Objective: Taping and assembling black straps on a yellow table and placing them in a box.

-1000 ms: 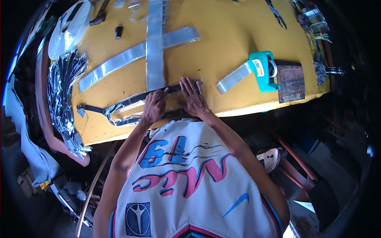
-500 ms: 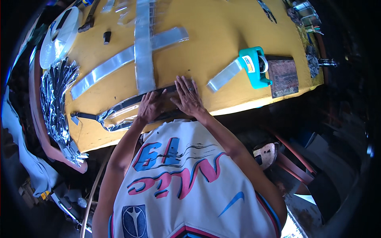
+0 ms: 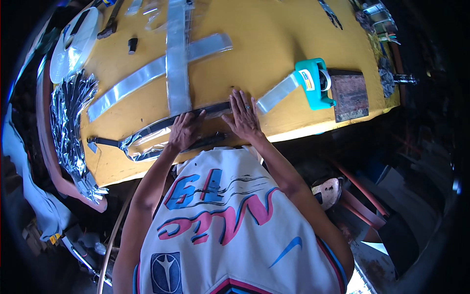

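Observation:
Along the near edge of the yellow table (image 3: 254, 54) lies a black strap (image 3: 215, 109) in a clear plastic sleeve (image 3: 147, 143), bent into a long loop. The strap's narrow end (image 3: 105, 142), with a small tag, sticks out on the left. My left hand (image 3: 184, 130) rests on the middle of the sleeve, fingers slightly bent and pressing down. Stretched flat, my right hand (image 3: 245, 118) lies over the strap's right part, fingertips just beyond it. What lies under both palms is hidden.
Long clear plastic sleeves (image 3: 177, 63) cross on the table. A teal tape dispenser (image 3: 313, 88) stands at right beside a brown rusty plate (image 3: 349, 97). Wrapped black straps (image 3: 71, 127) are piled at left, near a white spool (image 3: 76, 46), a hammer (image 3: 111, 22) and a small black cap (image 3: 132, 46).
My right hand has slid a little to the right along the strap, uncovering more of it between my hands. My left hand stays in place on the sleeve.

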`<state>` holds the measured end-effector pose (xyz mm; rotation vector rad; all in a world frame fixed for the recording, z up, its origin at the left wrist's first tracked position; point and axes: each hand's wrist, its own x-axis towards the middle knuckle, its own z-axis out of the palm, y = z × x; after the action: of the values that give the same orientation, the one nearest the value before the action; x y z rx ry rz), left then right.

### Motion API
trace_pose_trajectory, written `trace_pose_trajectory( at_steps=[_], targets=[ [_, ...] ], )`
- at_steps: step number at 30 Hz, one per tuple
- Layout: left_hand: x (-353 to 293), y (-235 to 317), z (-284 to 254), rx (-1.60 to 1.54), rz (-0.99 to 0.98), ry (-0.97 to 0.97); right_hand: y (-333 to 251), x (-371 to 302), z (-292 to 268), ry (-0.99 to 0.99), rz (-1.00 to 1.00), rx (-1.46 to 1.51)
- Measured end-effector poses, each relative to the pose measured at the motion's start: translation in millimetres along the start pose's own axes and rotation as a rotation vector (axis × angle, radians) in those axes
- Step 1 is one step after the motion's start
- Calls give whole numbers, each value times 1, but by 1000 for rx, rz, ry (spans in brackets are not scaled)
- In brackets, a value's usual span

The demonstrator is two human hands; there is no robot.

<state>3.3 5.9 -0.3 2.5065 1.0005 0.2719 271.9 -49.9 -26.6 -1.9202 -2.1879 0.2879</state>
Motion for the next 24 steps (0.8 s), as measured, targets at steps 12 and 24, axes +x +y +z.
trace_pose_trajectory(
  at_steps=[12,24],
  targets=[
    [1,-3,4,-35,38,18,-36,16,3,2,-195,74],
    [1,-4,0,-37,22,-18,-32,13,4,-65,-228,-33]
  ],
)
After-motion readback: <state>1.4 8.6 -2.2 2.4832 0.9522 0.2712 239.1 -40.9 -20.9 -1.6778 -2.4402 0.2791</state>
